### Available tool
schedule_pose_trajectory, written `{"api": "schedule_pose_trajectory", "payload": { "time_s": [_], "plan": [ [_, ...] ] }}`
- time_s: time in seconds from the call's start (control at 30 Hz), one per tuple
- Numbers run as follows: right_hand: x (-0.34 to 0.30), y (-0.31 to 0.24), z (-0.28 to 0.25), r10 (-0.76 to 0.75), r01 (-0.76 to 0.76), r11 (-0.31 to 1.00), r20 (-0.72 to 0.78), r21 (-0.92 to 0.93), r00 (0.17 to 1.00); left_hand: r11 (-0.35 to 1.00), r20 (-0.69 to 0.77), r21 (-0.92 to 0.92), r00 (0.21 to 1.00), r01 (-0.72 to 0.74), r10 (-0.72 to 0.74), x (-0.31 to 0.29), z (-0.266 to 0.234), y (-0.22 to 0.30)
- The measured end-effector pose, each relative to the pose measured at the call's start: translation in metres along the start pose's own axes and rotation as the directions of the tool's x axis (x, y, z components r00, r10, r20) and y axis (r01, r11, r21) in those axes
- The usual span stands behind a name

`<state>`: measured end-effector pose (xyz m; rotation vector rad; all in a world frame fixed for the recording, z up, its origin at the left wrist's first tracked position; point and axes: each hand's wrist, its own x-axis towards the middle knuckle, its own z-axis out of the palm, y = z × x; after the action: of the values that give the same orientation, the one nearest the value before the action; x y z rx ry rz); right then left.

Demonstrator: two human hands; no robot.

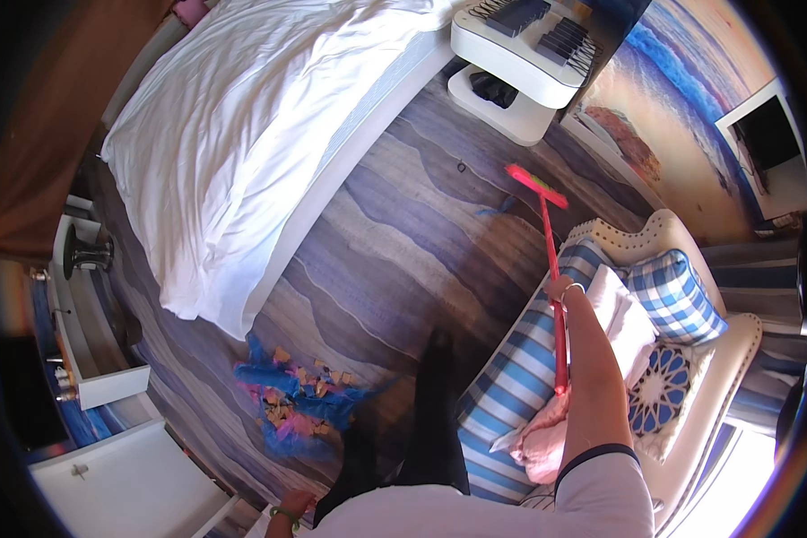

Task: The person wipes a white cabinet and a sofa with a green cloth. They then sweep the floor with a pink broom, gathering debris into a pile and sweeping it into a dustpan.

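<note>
My right hand [560, 289], with a bracelet at the wrist, is closed around the red handle of a broom [551, 238]. Its red head [536, 186], with a bit of green on it, is down at the floor between the sofa and the white nightstand. Thin blue scraps [498, 208] lie beside the head. My left hand [298, 502], wearing a green bracelet, hangs low by my left leg; its fingers are too small and blurred to read. Left of my feet a pile of litter [300, 394] mixes blue and pink shreds with brown scraps.
A bed with a white sheet [233, 152] fills the upper left. On the right stands a sofa [511, 386] with striped covers and a checked cushion [675, 296]. A white nightstand [516, 67] is at the back, a white drawer unit [108, 386] at left. A small dark ring [462, 166] lies on the floor.
</note>
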<state>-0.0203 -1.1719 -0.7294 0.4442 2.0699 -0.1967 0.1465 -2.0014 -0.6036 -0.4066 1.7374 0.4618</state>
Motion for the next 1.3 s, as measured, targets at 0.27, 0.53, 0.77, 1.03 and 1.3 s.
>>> {"api": "schedule_pose_trajectory", "payload": {
  "time_s": [0.27, 0.53, 0.77, 1.03, 1.3],
  "plan": [
    [-0.073, -0.065, 0.098, -0.053, 0.086, 0.977, -0.173, 0.194, 0.984, 0.848, -0.274, -0.527, 0.957, -0.063, -0.099, -0.005, -0.013, 0.107],
    [-0.189, -0.079, 0.064, -0.168, 0.093, 0.899, 0.139, 0.428, 0.976, 0.860, -0.289, -0.468, 0.955, -0.202, 0.067, 0.024, -0.002, 0.186],
    [-0.031, -0.013, -0.024, -0.094, 0.090, 0.994, 0.055, 0.069, 0.994, 0.923, -0.312, -0.341, 0.948, -0.177, 0.066, -0.001, -0.006, 0.197],
    [-0.073, -0.095, 0.060, 0.138, -0.157, 0.943, 0.085, 0.294, 0.987, 0.838, -0.142, 0.465, 0.911, -0.285, 0.388, 0.024, -0.020, 0.152],
    [-0.154, -0.087, -0.010, -0.079, 0.033, 0.899, 0.089, 0.436, 0.993, 0.915, -0.474, 0.246, 0.784, -0.318, 0.400, 0.078, -0.063, 0.328]
  ]
}}
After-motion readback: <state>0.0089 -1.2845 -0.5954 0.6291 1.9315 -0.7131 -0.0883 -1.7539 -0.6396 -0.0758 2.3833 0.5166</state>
